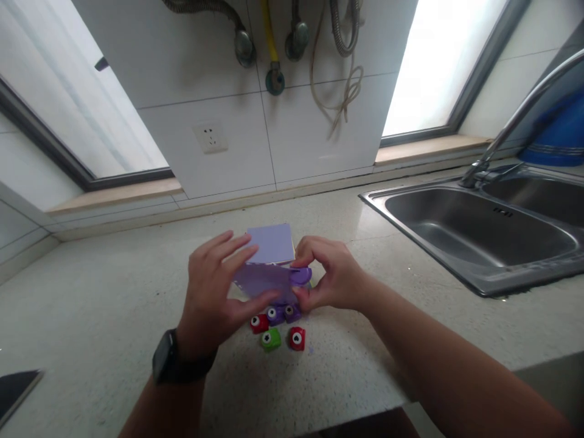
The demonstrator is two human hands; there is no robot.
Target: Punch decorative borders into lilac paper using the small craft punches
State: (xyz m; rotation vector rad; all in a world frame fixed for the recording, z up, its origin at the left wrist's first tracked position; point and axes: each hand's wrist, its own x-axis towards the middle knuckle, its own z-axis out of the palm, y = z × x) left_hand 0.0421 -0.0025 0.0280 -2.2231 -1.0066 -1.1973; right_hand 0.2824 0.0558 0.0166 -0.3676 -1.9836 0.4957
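Observation:
My left hand [214,292] holds a lilac sheet of paper [262,281] by its left side, thumb under and fingers curved over it. My right hand [331,277] is closed on a purple paper punch [302,277] that sits on the sheet's right edge. Behind the sheet a stack of lilac paper [272,243] lies on the counter. Below my hands lie several small punches: a red punch [259,323], two purple punches [283,313], a green punch [271,339] and another red punch [297,338].
The speckled counter [114,304] runs to a steel sink [479,234] with a tap [511,128] on the right. A wall socket [210,137] and hoses [274,42] are on the tiled wall. A dark flat object [16,389] lies at far left.

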